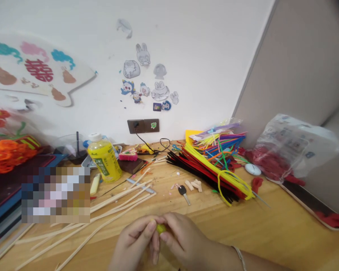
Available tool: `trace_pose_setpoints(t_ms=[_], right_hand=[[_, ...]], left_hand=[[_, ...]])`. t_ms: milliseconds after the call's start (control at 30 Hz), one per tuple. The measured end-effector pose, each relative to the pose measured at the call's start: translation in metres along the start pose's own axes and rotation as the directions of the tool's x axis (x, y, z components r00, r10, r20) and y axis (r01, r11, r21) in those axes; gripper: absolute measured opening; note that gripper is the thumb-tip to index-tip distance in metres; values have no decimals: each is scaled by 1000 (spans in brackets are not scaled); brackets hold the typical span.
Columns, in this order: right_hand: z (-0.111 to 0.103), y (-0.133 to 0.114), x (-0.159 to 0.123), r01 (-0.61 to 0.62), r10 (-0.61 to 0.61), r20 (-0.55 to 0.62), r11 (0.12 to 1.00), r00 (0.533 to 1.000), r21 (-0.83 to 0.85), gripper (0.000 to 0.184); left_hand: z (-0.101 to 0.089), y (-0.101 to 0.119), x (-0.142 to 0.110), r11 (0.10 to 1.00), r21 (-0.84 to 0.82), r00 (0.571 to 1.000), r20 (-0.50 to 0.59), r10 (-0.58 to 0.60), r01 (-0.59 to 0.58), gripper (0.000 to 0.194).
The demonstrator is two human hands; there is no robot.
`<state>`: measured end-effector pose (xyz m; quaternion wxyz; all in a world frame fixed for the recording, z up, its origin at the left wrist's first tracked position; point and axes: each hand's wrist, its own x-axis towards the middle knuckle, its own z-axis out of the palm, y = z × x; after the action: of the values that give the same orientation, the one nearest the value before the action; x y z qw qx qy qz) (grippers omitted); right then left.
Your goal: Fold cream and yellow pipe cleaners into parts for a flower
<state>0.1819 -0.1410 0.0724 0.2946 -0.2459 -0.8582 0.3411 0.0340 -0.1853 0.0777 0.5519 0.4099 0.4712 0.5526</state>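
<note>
Low in the middle of the view, both hands meet over the wooden table. Between their fingertips is a small yellow-green piece [161, 228], mostly covered, so its kind cannot be made out. My left hand [137, 239] pinches it from the left with thumb and fingers. From the right, my right hand [186, 235] closes thumb and forefinger on the same piece. A bracelet circles the right wrist. Just beyond the hands lies a black-headed key [183, 191], with short beige pieces [196, 185] beside it.
Long pale strips [107, 216] spread across the left. A yellow bottle [104, 160] stands behind them. Bundled coloured pipe cleaners [203, 165] lie back right, near a white computer mouse [252, 169] and a plastic bag [290, 146] with red material. Orange flowers [11, 152] are at far left.
</note>
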Motion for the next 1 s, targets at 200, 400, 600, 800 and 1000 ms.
trace_pose_setpoints(t_ms=[200,400,600,800,1000], right_hand=[[2,0,1,25,-35,-70,989,997,-144,15],[8,5,1,46,-51,-27,986,998,-163,6],[3,1,0,-52,54,26,996,998,-67,11],[4,3,1,-70,70,0,986,998,150,23],[8,9,3,-31,32,-77,999,997,17,25]], left_hand=[[-1,-9,-2,996,-81,998,51,-41,45,29],[2,-9,-3,997,-56,988,146,-47,55,32],[6,-7,-2,995,-53,990,120,-79,85,34],[9,-2,-4,984,-129,991,72,-116,125,35],[9,-7,-2,962,-247,993,34,-114,119,33]])
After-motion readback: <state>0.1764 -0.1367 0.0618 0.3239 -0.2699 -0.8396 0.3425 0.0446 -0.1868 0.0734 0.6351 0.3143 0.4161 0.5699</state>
